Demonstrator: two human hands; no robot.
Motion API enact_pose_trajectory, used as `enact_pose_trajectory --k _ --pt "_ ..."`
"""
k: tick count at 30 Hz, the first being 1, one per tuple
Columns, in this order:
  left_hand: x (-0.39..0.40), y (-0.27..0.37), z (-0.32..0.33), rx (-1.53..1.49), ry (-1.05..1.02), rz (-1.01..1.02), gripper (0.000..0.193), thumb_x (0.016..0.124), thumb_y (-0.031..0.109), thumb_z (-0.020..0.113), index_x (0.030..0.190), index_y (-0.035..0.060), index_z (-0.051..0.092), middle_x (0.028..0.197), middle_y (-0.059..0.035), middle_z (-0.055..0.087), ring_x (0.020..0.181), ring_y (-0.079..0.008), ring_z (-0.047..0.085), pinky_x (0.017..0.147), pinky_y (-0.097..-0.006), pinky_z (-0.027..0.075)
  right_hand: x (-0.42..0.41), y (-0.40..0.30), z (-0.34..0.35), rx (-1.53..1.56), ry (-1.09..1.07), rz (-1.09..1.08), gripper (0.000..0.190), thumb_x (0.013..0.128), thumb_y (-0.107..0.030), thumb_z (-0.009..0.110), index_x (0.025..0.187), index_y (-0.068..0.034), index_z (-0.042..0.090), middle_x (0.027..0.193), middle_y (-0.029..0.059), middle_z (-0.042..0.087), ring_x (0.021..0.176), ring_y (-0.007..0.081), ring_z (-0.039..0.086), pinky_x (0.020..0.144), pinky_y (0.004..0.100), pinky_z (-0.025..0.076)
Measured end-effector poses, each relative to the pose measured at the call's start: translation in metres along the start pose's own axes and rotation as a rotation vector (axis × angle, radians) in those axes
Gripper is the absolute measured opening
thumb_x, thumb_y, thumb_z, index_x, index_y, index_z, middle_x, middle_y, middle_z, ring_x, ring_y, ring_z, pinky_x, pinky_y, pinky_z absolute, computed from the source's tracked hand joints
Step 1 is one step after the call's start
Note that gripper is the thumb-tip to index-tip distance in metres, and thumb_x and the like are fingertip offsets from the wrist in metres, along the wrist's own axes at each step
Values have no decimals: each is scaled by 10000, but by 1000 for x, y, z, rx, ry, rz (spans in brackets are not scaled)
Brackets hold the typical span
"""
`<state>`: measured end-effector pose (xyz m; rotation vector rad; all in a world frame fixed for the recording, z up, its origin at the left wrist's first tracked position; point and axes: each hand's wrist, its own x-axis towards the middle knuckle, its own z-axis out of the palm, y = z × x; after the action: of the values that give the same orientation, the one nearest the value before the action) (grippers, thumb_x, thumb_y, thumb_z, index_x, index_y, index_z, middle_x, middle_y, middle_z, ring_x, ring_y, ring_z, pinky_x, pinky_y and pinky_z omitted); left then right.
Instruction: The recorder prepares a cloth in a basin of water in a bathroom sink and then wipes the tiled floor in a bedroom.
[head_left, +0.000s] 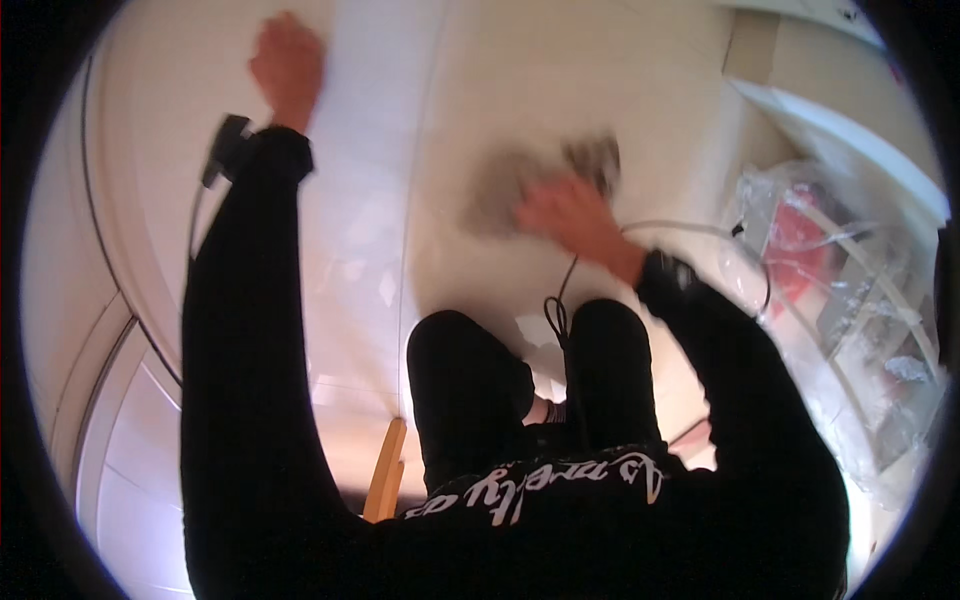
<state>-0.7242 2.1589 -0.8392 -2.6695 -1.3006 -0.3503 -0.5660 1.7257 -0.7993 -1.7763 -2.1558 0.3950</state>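
My left hand (289, 67) is raised at the upper left, blurred, over the pale floor; whether its fingers are closed is not clear. A black device with a cable (229, 150) sits at its wrist. Near the centre, my right hand (566, 217) reaches over a blurred greyish-brown thing (502, 191), perhaps a cloth or a shadow. A dark patterned object (596, 161) lies just beyond its fingers; contact cannot be told. A thin grey cable (675, 224) runs right from near my right wrist.
Clear plastic bags (862, 322) with a red item (799, 232) inside lie at the right. A curved white edge (862, 142) is above them. Wooden legs (386, 472) stand left of my knees. A dark cable (101, 240) runs along the left side by a door track (105, 375).
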Motion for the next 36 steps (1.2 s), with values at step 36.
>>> enact_pose_trajectory --k 36 --pt "-321 -51 -133 -162 -423 -852 658 884 303 437 1460 56 237 1529 -212 150 1417 -392 107 1126 -554 41 210 118 -8 -3 196 282 560 807 -57 502 1355 2 408 1395 212 397 1320 369 330 1113 448 230"
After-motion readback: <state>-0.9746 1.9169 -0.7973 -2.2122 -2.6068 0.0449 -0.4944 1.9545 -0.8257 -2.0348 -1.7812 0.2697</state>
